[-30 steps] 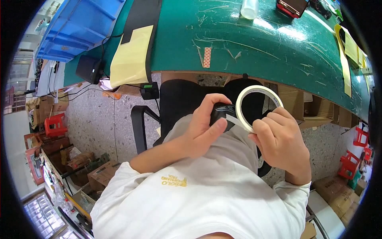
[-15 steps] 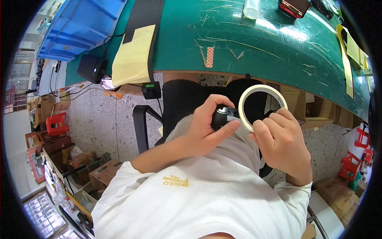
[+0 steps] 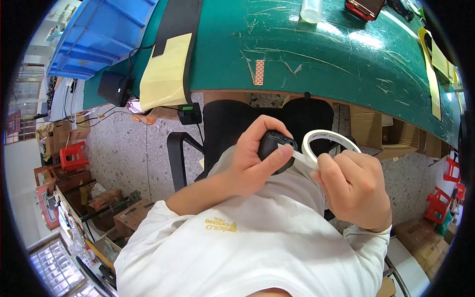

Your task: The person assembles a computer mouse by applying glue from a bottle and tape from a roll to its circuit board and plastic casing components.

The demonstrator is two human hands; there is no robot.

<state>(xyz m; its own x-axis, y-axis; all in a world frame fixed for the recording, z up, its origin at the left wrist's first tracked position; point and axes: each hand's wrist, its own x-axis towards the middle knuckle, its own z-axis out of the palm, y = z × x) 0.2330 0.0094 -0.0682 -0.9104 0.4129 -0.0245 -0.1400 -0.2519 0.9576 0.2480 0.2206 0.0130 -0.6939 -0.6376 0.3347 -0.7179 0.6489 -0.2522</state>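
Note:
My left hand is wrapped round a small black rounded device, its thumb pressing on the near side. Slots or openings show at the device's far end. My right hand grips a roll of cream masking tape, tilted so that its inner wall shows. A short pale strip of tape spans from the roll to the device, and my left thumb lies on its end. Both hands are above my lap, short of the table edge. My right fingers hide the roll's near part.
Ahead lies a green tabletop with a patterned orange strip, a clear cylinder and yellow sheeting. A blue bin stands at far left. Under the table edge are a black chair and cardboard boxes.
The tape roll has tipped from facing up to a flatter slant. My right hand has shifted slightly right and nearer, and a tape strip now shows stretched to the black device.

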